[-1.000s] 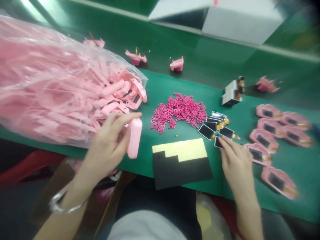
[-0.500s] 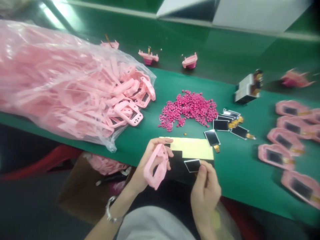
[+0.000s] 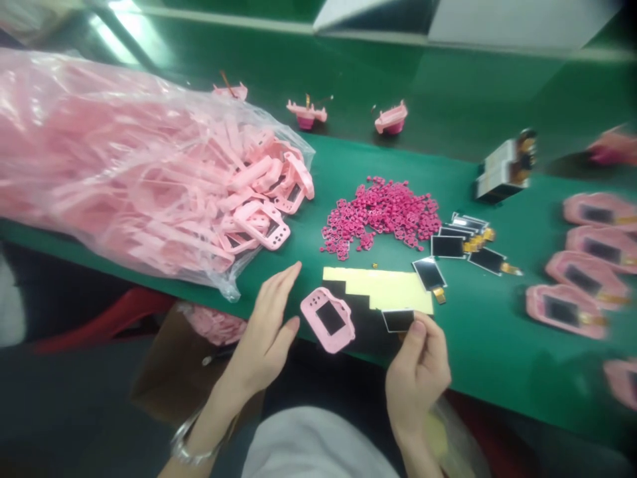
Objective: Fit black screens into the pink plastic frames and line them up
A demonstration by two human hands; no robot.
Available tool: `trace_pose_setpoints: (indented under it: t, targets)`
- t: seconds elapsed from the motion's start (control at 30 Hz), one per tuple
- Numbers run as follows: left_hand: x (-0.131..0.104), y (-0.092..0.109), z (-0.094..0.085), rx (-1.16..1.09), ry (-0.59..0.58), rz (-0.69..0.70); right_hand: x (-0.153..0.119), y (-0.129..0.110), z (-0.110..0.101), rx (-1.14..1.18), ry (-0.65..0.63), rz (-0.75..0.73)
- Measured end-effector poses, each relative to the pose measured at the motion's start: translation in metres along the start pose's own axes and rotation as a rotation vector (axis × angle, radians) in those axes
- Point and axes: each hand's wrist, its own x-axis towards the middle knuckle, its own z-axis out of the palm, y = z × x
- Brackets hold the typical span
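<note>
A pink casing (image 3: pixel 318 337) with a rectangular opening lies face up at the table's near edge, partly over a black-and-yellow sheet (image 3: pixel 393 287). Just left of it is my left hand (image 3: pixel 266 332), its fingers stretched out and nothing in it. My right hand (image 3: pixel 421 352) pinches a small screen (image 3: pixel 398 321) by its right end, above the sheet's lower right part. Another screen (image 3: pixel 428 273) with a gold ribbon rests on the sheet's upper right corner.
A clear bag (image 3: pixel 124 166) of pink casings covers the left side. Magenta button pieces (image 3: pixel 383 212) form a heap in the middle. Several screens (image 3: pixel 448 245), a stack of parts (image 3: pixel 502 172) and casings with screens (image 3: pixel 562 311) are to the right.
My left hand has let go of the pink casing, which now lies flat, and has moved left and opened. My right hand still holds the screen. The view has shifted slightly.
</note>
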Motion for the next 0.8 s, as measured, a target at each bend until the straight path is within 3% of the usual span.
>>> trace_pose_setpoints:
  t: [0.07, 0.13, 0.2, 0.33, 0.43, 0.53, 0.67, 0.8]
  targets:
    - [0.006, 0.003, -0.001, 0.055, 0.089, -0.049, -0.001, 0.000, 0.000, -0.002, 0.005, 0.009]
    - [0.017, 0.010, 0.003, 0.049, 0.038, -0.061, -0.001, 0.000, 0.000, -0.005, 0.024, 0.033]
    - [0.028, 0.018, 0.009, -0.099, -0.026, -0.118, -0.003, -0.002, 0.000, -0.006, 0.049, 0.070]
    - [0.041, 0.035, 0.013, -0.838, -0.040, -0.412, -0.007, -0.006, -0.001, 0.014, 0.092, 0.171]
    - [0.048, 0.050, 0.014, -1.480, -0.223, -0.629, -0.007, -0.011, 0.000, 0.102, 0.098, 0.374]
    - [0.052, 0.066, 0.021, -1.851, -0.315, -0.852, 0.000, -0.017, 0.001, 0.275, 0.156, 0.571]
    - [0.050, 0.075, 0.038, -1.856, -0.215, -0.850, 0.012, -0.020, -0.002, 0.463, 0.200, 0.655]
    - [0.041, 0.069, 0.047, -1.487, -0.022, -0.704, 0.015, -0.021, -0.021, 0.409, 0.101, 0.691]
